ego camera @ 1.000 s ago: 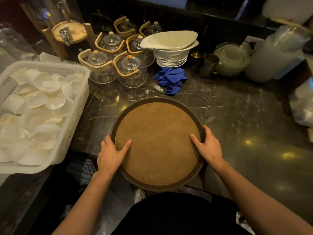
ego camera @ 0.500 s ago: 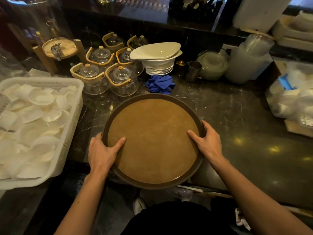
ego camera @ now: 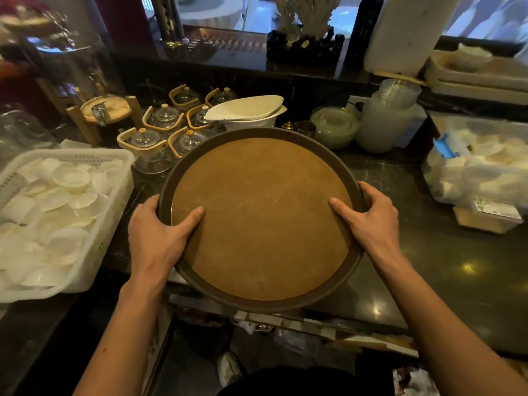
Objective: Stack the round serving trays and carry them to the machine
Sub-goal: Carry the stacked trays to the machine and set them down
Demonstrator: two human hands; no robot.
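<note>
Round tray (ego camera: pixel 261 218) centre, partly past near counter (ego camera: pixel 428 252) edge. Left hand (ego camera: pixel 155 238) and right hand (ego camera: pixel 371 221) clamp opposite rims, thumbs on top. Likely stiff, light, broad; rim grip suits. Stack count unclear. Glass teapots (ego camera: pixel 160 138) just beyond.

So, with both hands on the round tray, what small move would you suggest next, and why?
Probably draw the round serving tray back toward the body, level. The left hand and right hand each have a grip on its rim, and glass teapots and stacked white bowls crowd its far edge.
</note>
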